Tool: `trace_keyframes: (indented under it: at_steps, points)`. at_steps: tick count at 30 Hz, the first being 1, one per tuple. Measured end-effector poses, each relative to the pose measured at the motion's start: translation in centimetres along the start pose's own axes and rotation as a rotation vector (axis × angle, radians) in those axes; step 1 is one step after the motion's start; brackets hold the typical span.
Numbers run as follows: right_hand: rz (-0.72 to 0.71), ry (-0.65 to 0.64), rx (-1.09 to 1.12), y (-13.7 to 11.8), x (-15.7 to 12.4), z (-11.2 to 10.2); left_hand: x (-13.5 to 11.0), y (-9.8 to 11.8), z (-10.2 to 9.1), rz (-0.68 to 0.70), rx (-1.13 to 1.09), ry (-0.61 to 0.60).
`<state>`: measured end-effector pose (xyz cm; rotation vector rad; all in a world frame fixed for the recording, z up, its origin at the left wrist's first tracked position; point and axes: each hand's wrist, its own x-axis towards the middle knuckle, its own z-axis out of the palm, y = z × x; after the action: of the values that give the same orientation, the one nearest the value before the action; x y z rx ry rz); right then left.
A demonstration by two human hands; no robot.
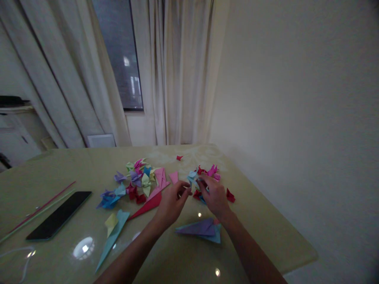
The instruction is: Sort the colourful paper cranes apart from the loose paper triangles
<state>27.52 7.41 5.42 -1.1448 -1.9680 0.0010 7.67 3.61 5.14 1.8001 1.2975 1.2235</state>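
A: Hands first?

B: Left hand (172,202): fingers curled, thumb and forefinger nearly meeting, tips right at the light-blue folded paper (192,176); whether they grip it, cannot tell. Right hand (215,197): knuckles up, fingers bent, tips drawn together in a small pinch on that same piece

A: Position of the piece?

B: Between the two hands, toward the far half of the bench (260,240). Red and magenta paper pieces (212,171) lie just behind and beside the right hand; one red scrap (230,195) sits to its right, apart from them

A: Left of the hands?

B: A loose heap, mixed colours: purple piece (136,178), pale-green piece (146,184), dark-red piece (135,194), blue piece (109,200). Pink folded strip (160,177) at the heap's right edge. Long red fold (148,206), one end close by the left hand

A: Nearer the wearer?

B: Purple pointed fold (197,227) overlapping a blue one, between the forearms. Long pale-blue fold (114,236) left of the left forearm, small yellow piece (111,223) against it

A: Far left?

B: Flat black slab (59,215), lying slantwise, a red stick (44,206) and a green stick (40,213) alongside. Beyond the bench, pale curtains (186,79) and a dark window (120,51)
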Motion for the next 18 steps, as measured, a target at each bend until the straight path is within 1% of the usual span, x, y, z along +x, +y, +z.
trace_keyframes:
  at_steps: [2,4,6,8,9,11,13,15,18]
  points:
    - [0.122,-0.031,-0.132,2.4,1.4,-0.9,0.4,-1.6,-0.8,-0.024,0.058,-0.010]
    - [0.290,-0.041,-0.313,5.1,2.5,-2.0,0.7,-3.5,-2.1,-0.027,0.226,-0.019]
    - [0.418,-0.040,-0.476,7.8,3.0,-3.1,1.0,-5.5,-3.8,-0.041,0.525,-0.049]
    - [0.496,-0.094,-0.596,10.3,2.7,-3.9,1.2,-7.1,-5.4,-0.099,0.850,-0.111]
    - [0.526,-0.140,-0.632,11.4,2.4,-4.1,1.3,-7.7,-6.2,-0.141,0.968,-0.144]
    - [0.570,-0.241,-0.643,13.2,1.5,-4.2,1.5,-8.6,-7.2,-0.213,1.084,-0.196]
    - [0.582,-0.298,-0.590,14.4,0.9,-3.9,1.6,-9.0,-7.6,-0.246,1.104,-0.213]
    - [0.562,-0.298,-0.529,15.4,0.7,-3.5,1.5,-9.0,-7.7,-0.253,1.128,-0.230]
    - [0.514,-0.256,-0.481,16.2,0.9,-2.9,1.4,-8.9,-7.7,-0.231,1.145,-0.247]
